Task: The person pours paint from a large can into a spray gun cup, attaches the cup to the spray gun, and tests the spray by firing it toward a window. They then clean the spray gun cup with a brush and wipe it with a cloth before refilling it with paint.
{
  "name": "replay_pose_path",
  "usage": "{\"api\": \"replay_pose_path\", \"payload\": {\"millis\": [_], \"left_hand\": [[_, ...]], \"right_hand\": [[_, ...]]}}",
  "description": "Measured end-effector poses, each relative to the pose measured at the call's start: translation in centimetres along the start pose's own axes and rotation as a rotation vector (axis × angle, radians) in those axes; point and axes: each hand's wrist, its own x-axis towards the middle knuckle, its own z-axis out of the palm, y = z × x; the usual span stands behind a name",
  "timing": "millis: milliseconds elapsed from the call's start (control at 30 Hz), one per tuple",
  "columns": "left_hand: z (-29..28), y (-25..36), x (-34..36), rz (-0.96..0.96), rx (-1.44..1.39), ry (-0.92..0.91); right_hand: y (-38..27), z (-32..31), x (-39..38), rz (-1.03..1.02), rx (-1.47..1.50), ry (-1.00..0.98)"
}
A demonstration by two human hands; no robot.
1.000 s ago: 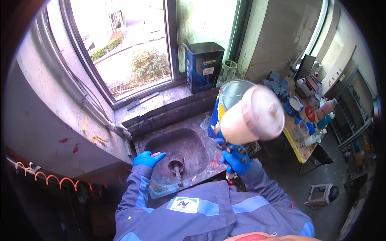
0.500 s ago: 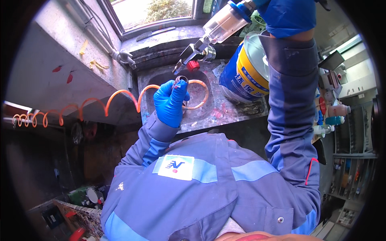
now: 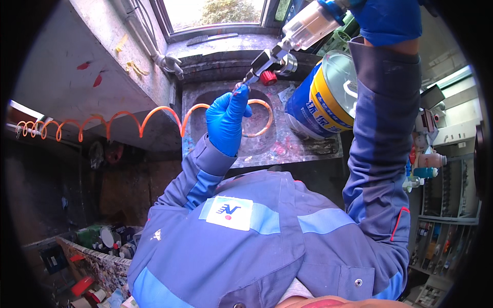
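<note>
My left hand (image 3: 226, 120), in a blue glove, pinches the metal coupling (image 3: 238, 88) at the end of an orange coiled air hose (image 3: 162, 109). Raised at the upper right, my gloved right hand (image 3: 387, 20) is closed around the upper end of an air tool, which is mostly cut off by the frame's top. From that hand, a clear inline air filter (image 3: 311, 25) with a blue collar slopes down to the left. Below it come metal fittings (image 3: 264, 60) and a round gauge (image 3: 288, 64). The lowest metal plug meets the coupling at my left fingertips; whether it is locked in is hidden.
A paint-stained sink (image 3: 262, 154) lies below my hands, with a red cap-like knob (image 3: 268, 78) above it. A blue and yellow bucket (image 3: 321, 102) stands at its right. Behind is a window ledge (image 3: 205, 49). Bottles (image 3: 429, 167) and shelves are at right.
The plug under the filter has come down to the coupling in my left hand, closing the gap between them. My left hand has risen slightly, and the view has shifted a little.
</note>
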Motion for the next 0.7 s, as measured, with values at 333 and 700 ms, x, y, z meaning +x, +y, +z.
{"api": "replay_pose_path", "payload": {"millis": [333,700], "left_hand": [[1.9,1.8,-2.1,-0.153,0.013,-0.356],[3.1,1.5,-3.7,-0.068,0.086,-0.314]], "right_hand": [[0.6,-2.5,2.6,0.05,0.087,-0.081],[0.4,-0.7,1.1,0.129,0.137,-0.084]]}}
